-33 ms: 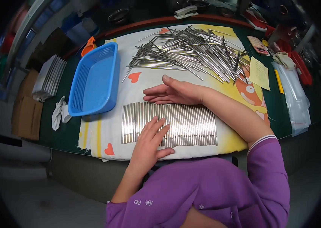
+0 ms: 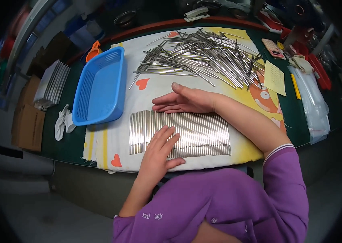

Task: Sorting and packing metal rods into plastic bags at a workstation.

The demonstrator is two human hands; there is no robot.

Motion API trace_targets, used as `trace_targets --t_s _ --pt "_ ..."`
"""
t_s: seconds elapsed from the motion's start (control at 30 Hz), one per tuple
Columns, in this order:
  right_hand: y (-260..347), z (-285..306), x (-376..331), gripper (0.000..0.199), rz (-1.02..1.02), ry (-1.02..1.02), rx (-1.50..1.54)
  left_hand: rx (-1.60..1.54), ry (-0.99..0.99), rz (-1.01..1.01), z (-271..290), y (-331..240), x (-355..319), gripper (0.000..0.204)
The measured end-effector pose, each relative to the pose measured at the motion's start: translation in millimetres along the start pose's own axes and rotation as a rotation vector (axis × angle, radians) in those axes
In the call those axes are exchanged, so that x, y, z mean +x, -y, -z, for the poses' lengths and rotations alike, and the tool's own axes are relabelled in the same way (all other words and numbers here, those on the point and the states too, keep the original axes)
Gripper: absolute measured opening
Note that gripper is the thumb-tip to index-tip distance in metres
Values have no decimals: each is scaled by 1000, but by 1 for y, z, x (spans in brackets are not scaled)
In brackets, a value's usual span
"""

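– What has been moved since the earlier frame?

– Hardly anything: both hands are found in almost the same places, and only a slight shift of the whole view is noticed.

– Where is the row of metal rods laid?

– It is spread on the cloth, close to the near edge of the surface. The rods are set side by side from left to right, each with its long axis pointed away from the body.

– And how is the row met by the hands?

– The left hand is laid over it from the near side, left of its middle, with fingers loosely spread and nothing gripped. The right hand is held on edge along the far ends, fingers straight, thumb raised, nothing seen clasped. Whether those ends are being pressed cannot be told.

– Which hand is nearer to the pile of loose rods?

– The right one; the pile is heaped beyond it, with rods crossed at many angles. The blue basket is placed to the left.
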State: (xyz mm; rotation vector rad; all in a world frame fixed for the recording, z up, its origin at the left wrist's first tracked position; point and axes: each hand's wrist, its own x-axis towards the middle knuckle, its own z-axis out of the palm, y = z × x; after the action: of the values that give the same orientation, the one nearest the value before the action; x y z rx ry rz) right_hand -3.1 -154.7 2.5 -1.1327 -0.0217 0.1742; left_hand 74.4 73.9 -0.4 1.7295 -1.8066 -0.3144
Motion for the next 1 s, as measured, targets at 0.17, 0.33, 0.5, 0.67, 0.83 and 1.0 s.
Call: trace_targets --t_s 0.17,0.33,0.5,0.67,0.83,1.0 --pt "-1 -4 9 75 7 -68 -74 31 -25 9 2 -1 -1 63" --pt "-10 -10 22 78 25 -30 -58 7 -33 37 1 -2 -6 67" --pt "-17 -12 27 77 47 63 -62 61 -63 18 -1 3 -9 68" --pt "33 -11 -27 73 241 -286 -373 35 -81 -51 0 1 1 65" --pt "39 -23 -159 32 331 -813 -940 86 -85 -114 3 -6 -1 52" --pt "-38 -77 -274 20 286 -1376 -1207 -125 75 -409 -10 -33 11 31"
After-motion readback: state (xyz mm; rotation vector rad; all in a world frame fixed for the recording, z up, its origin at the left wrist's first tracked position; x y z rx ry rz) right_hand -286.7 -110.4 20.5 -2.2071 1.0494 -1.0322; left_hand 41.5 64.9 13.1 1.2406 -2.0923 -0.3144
